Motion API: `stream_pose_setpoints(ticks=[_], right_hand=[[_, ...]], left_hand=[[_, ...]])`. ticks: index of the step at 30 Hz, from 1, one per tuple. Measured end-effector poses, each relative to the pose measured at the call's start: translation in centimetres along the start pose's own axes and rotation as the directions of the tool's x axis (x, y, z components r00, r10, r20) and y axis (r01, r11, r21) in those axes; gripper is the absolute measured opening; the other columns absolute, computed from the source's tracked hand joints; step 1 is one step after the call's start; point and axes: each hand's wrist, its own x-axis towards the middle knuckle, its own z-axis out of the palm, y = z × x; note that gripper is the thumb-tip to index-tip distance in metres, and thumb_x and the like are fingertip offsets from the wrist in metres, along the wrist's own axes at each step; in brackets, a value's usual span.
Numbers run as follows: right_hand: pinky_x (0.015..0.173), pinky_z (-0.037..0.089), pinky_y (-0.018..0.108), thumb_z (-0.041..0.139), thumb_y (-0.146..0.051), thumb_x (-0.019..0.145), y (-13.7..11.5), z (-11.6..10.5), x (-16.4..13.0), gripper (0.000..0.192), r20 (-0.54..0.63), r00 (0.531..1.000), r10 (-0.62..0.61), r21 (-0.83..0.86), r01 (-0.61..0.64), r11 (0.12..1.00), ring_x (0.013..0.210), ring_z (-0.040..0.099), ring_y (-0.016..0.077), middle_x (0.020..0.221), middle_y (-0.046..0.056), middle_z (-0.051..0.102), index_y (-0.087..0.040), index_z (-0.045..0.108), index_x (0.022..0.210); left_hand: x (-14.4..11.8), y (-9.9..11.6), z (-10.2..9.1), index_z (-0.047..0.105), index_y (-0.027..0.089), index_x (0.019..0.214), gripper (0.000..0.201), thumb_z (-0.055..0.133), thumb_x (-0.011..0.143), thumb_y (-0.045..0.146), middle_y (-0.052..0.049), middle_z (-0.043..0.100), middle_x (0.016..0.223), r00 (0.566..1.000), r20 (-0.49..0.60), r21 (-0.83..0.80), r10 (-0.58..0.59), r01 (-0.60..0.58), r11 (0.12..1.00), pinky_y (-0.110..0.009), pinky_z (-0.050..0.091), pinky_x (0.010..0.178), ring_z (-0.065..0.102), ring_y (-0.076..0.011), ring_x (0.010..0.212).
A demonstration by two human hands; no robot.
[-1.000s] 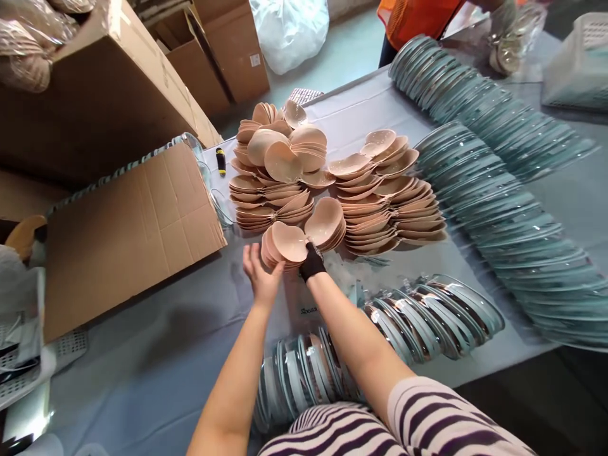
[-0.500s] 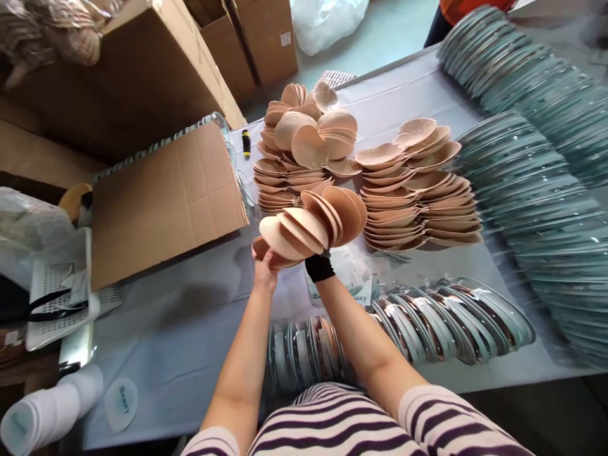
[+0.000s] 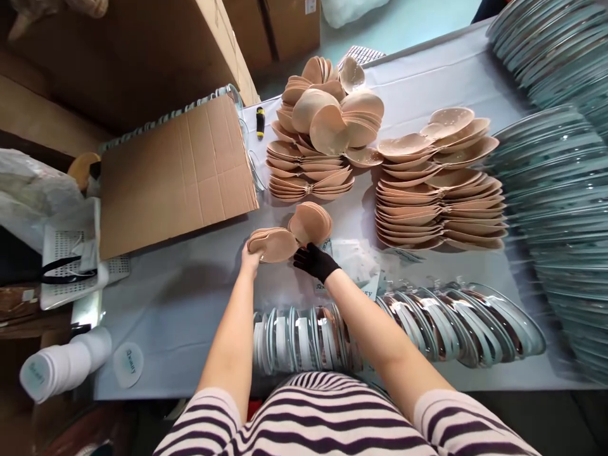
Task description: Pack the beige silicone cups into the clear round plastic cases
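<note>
Bare left hand grips the left lobe of a small stack of beige cups, fingers closed on its near edge. Black-gloved right hand sits just under the stack's right lobe, fingers curled at its edge; can't tell if it's clamped or only touching. Landmark: flat cardboard sheet. Stack sits just right of the sheet's near right corner, low over the grey table. Right of the sheet, farther back, a tall pile of cups; beyond that, a second pile. Nearer the person than the sheet, a row of clear packaged trays. Black-yellow tool lies by the sheet's far right corner.
</note>
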Motion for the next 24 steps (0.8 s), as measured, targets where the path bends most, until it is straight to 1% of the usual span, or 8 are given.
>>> stream_pose_setpoints(ticks=[3,5,8,11,13,17,21,24], right_hand=[[0.073,0.060,0.037,0.035,-0.042,0.104,-0.1,-0.1,-0.7,0.044,0.109,0.994,-0.002,-0.125,0.016,0.992,0.079,0.070,0.0207,0.082,0.010,0.072,-0.015,0.067,0.090],[0.080,0.058,0.039,0.044,-0.045,0.099,-1.0,0.0,-1.1,0.040,0.101,0.991,-0.090,-0.257,0.114,0.960,0.085,0.069,0.0230,0.082,0.011,0.073,-0.016,0.067,0.084],[0.108,0.042,0.047,0.061,-0.040,0.089,-3.6,-0.1,-0.6,0.026,0.025,0.949,-0.314,-0.409,0.297,0.863,0.124,0.054,0.0296,0.119,0.011,0.069,-0.019,0.070,0.102],[0.116,0.028,0.055,0.070,-0.035,0.080,-6.0,-1.1,1.2,0.060,0.002,0.802,-0.597,-0.710,0.422,0.564,0.141,0.033,0.0378,0.148,0.017,0.049,-0.016,0.058,0.135],[0.109,0.033,0.057,0.069,-0.030,0.079,-6.4,-1.9,2.5,0.070,0.009,0.757,-0.654,-0.869,0.329,0.370,0.133,0.041,0.0414,0.141,0.024,0.053,-0.009,0.050,0.143],[0.101,0.038,0.054,0.057,-0.018,0.084,-4.6,-3.1,3.6,0.052,0.049,0.804,-0.593,-0.950,0.221,0.221,0.113,0.055,0.0364,0.115,0.021,0.068,-0.013,0.059,0.136],[0.106,0.037,0.052,0.068,-0.024,0.075,-3.2,-3.6,3.6,0.070,-0.042,0.733,-0.679,-0.939,0.204,0.278,0.126,0.047,0.0382,0.139,0.023,0.054,-0.010,0.051,0.141],[0.107,0.041,0.046,0.063,-0.020,0.075,-2.6,-4.1,3.6,0.068,-0.146,0.754,-0.640,-0.892,0.179,0.414,0.125,0.050,0.0342,0.139,0.020,0.055,-0.011,0.050,0.141]], left_hand=[[1.0,-1.4,-1.8,0.061,0.017,0.124,0.066,0.077,0.059,0.014,-0.009,0.071,0.116,0.998,-0.030,0.016,-0.058,0.058,0.998,-0.048,0.049,0.104,0.065,-0.0276,0.113],[1.0,-1.5,-3.0,0.053,0.021,0.136,0.079,0.076,0.061,0.011,-0.009,0.067,0.125,0.999,0.022,0.062,-0.024,0.022,0.998,-0.047,0.047,0.107,0.063,-0.0266,0.118],[0.3,-0.9,-4.0,0.031,0.025,0.153,0.101,0.076,0.064,0.009,-0.012,0.056,0.142,0.996,0.039,0.284,0.079,-0.087,0.955,-0.050,0.042,0.113,0.055,-0.0295,0.130],[-1.3,0.5,-3.6,0.023,0.020,0.157,0.106,0.079,0.067,0.011,-0.019,0.028,0.160,0.964,-0.016,0.544,0.264,-0.213,0.812,-0.054,0.022,0.124,0.025,-0.0360,0.151],[-2.6,1.5,-2.3,0.033,0.019,0.153,0.094,0.078,0.071,0.014,-0.017,0.021,0.164,0.921,0.098,0.627,0.378,-0.351,0.695,-0.055,0.007,0.126,0.010,-0.0358,0.155],[-4.1,2.5,1.1,0.045,0.027,0.147,0.074,0.075,0.079,0.022,-0.012,0.041,0.155,0.800,0.432,0.642,0.417,-0.598,0.481,-0.059,0.002,0.125,0.019,-0.0353,0.153],[-3.7,1.8,2.8,0.047,0.029,0.147,0.068,0.069,0.083,0.021,-0.014,0.056,0.137,0.838,0.451,0.734,0.308,-0.544,0.406,-0.056,0.021,0.121,0.045,-0.0344,0.135],[-4.1,0.2,2.5,0.056,0.028,0.140,0.055,0.059,0.087,0.015,-0.014,0.063,0.120,0.849,0.486,0.751,0.208,-0.527,0.397,-0.049,0.037,0.112,0.054,-0.0319,0.122]])
